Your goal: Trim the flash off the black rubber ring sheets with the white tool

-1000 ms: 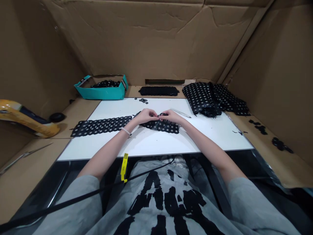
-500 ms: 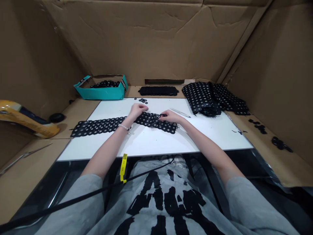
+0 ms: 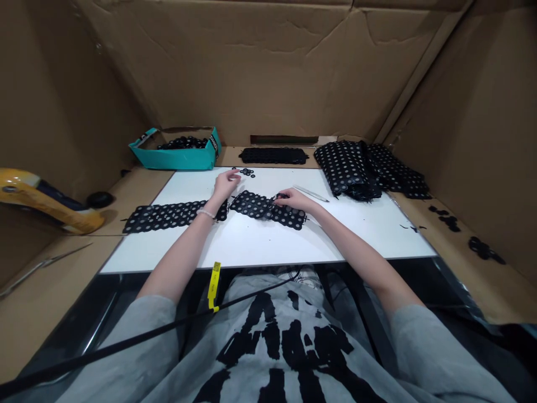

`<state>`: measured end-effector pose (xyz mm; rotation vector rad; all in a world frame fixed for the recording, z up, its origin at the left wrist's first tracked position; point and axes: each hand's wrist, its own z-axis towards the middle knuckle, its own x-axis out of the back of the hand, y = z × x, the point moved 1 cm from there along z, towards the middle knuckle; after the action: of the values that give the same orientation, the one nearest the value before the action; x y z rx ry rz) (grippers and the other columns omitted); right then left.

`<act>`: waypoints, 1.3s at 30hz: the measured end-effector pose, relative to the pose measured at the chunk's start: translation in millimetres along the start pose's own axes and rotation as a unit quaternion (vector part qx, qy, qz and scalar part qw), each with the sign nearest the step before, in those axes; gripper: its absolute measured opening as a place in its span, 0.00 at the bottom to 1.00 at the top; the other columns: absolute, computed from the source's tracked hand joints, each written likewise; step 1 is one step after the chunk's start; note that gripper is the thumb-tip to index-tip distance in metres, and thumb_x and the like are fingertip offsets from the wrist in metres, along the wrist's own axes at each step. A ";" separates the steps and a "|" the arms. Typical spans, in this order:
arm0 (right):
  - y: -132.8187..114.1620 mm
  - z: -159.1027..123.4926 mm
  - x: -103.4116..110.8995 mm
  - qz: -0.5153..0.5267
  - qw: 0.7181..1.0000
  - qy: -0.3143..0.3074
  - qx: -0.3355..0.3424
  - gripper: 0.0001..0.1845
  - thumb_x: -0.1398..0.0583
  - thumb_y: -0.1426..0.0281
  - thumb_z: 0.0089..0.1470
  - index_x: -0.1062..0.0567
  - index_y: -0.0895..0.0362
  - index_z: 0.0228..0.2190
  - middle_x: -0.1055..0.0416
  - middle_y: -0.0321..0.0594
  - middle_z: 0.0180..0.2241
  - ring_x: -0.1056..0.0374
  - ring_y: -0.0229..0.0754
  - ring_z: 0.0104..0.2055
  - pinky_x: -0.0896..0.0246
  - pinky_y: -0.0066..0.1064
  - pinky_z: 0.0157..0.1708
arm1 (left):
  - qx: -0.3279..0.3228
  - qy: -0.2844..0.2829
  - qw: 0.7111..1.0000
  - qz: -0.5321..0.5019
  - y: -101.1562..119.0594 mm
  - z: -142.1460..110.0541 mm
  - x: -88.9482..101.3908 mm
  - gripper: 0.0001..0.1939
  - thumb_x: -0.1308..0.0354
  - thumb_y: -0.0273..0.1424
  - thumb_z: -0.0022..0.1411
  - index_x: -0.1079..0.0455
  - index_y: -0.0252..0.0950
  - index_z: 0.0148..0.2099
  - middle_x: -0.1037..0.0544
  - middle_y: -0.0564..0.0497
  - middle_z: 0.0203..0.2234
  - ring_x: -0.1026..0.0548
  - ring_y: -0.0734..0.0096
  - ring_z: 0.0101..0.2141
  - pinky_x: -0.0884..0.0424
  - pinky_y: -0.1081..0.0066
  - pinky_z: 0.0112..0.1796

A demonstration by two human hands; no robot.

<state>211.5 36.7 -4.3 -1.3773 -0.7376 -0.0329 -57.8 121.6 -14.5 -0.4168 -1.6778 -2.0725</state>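
Observation:
A long black strip punched with round holes (image 3: 260, 206) lies across the white board (image 3: 335, 235). My right hand (image 3: 291, 198) rests on the strip's right part with fingers pinched on its edge. My left hand (image 3: 224, 183) is stretched toward the back, fingers loosely curled, close to a small heap of black rings (image 3: 246, 172). Whether it holds a ring is too small to tell. The strip's left part (image 3: 163, 215) runs out past my left wrist.
A teal box (image 3: 178, 154) of black rings sits at the back left. A flat black sheet (image 3: 273, 155) and folded perforated sheets (image 3: 356, 168) lie at the back. A thin tool (image 3: 311, 193) lies beside my right hand. Cardboard walls surround. A yellow object (image 3: 46, 201) lies left.
My left hand left the strip and moved back and left toward the small heap of rings. My right hand stayed on the strip.

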 end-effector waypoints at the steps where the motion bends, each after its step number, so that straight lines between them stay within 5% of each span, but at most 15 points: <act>1: -1.6 -0.9 -0.4 0.001 1.000 0.000 0.001 0.20 0.38 0.53 0.47 0.27 0.59 0.24 0.31 0.35 0.24 0.38 0.38 0.30 0.44 0.32 0.37 | -0.040 -0.034 0.998 0.018 5.5 -3.5 -3.3 0.24 0.40 0.33 0.55 0.25 0.33 0.54 0.18 0.42 0.44 0.23 0.59 0.43 0.28 0.62 0.48; 6: -4.9 -1.7 -1.8 0.018 1.000 0.019 0.009 0.23 0.39 0.50 0.47 0.26 0.59 0.29 0.36 0.32 0.22 0.43 0.37 0.28 0.47 0.30 0.32 | -0.227 -0.208 0.950 0.058 33.7 -31.0 -33.2 0.21 0.48 0.42 0.64 0.22 0.35 0.49 0.20 0.43 0.48 0.26 0.56 0.51 0.35 0.61 0.56; 10: -2.1 0.4 0.8 0.004 0.999 0.045 0.026 0.23 0.40 0.50 0.48 0.26 0.59 0.30 0.32 0.35 0.25 0.41 0.38 0.30 0.46 0.31 0.35 | -0.230 -0.307 0.922 0.045 41.0 -43.3 -48.3 0.23 0.51 0.46 0.67 0.23 0.35 0.45 0.19 0.45 0.43 0.24 0.58 0.45 0.32 0.64 0.50; 14: 1.2 1.8 2.1 -0.013 0.998 0.057 0.025 0.23 0.41 0.51 0.50 0.24 0.60 0.29 0.29 0.37 0.27 0.39 0.39 0.33 0.45 0.32 0.37 | -0.216 -0.305 0.927 0.027 41.1 -44.2 -45.2 0.21 0.47 0.47 0.64 0.25 0.35 0.40 0.20 0.48 0.36 0.25 0.61 0.39 0.32 0.66 0.43; 22: 4.7 2.5 -2.7 0.006 0.997 0.066 0.043 0.27 0.43 0.48 0.51 0.22 0.60 0.32 0.33 0.34 0.23 0.42 0.38 0.28 0.49 0.30 0.32 | -0.280 -0.184 0.938 0.085 55.0 -56.5 -41.1 0.18 0.35 0.46 0.55 0.25 0.37 0.39 0.21 0.47 0.36 0.28 0.58 0.43 0.35 0.61 0.48; 25: 3.0 1.2 -3.2 0.011 0.998 0.052 0.029 0.29 0.45 0.47 0.53 0.22 0.60 0.35 0.38 0.32 0.19 0.45 0.36 0.25 0.50 0.30 0.30 | -0.255 -0.184 0.947 0.067 57.7 -59.1 -42.7 0.15 0.35 0.44 0.54 0.23 0.38 0.37 0.19 0.48 0.33 0.27 0.58 0.41 0.33 0.62 0.46; 31: 1.3 -0.1 -1.4 -0.007 0.998 0.062 0.018 0.27 0.40 0.45 0.46 0.28 0.59 0.24 0.42 0.31 0.19 0.48 0.35 0.26 0.53 0.30 0.30 | -0.153 -0.213 0.964 -0.032 41.4 -42.2 -45.8 0.13 0.37 0.40 0.53 0.20 0.35 0.33 0.17 0.46 0.33 0.22 0.59 0.38 0.30 0.63 0.45; 33: 2.0 -0.3 -0.4 -0.011 0.998 0.055 0.021 0.27 0.40 0.45 0.46 0.30 0.59 0.23 0.43 0.31 0.20 0.49 0.35 0.27 0.53 0.30 0.30 | -0.088 -0.138 0.984 -0.073 24.5 -26.0 -36.7 0.12 0.36 0.38 0.51 0.20 0.34 0.32 0.17 0.45 0.32 0.22 0.58 0.38 0.29 0.63 0.45; 36: 3.1 -0.9 0.4 -0.020 0.999 0.035 0.023 0.26 0.40 0.46 0.45 0.31 0.58 0.23 0.44 0.30 0.20 0.49 0.35 0.27 0.53 0.30 0.31 | 0.016 0.061 0.989 -0.134 -4.4 -2.4 -11.8 0.10 0.38 0.35 0.52 0.21 0.34 0.33 0.18 0.43 0.34 0.22 0.59 0.37 0.27 0.64 0.41; 39: 4.3 -0.8 -0.1 -0.018 0.999 0.040 0.021 0.26 0.40 0.47 0.44 0.30 0.58 0.23 0.42 0.32 0.21 0.48 0.36 0.28 0.53 0.30 0.32 | 0.060 0.130 0.985 -0.097 -21.5 8.2 6.6 0.08 0.35 0.33 0.50 0.22 0.33 0.32 0.19 0.42 0.32 0.22 0.59 0.36 0.26 0.65 0.40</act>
<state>213.6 37.0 -8.1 -1.3144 -0.6937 -0.0996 -74.7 132.2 -27.6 0.0582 -1.7267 -2.0417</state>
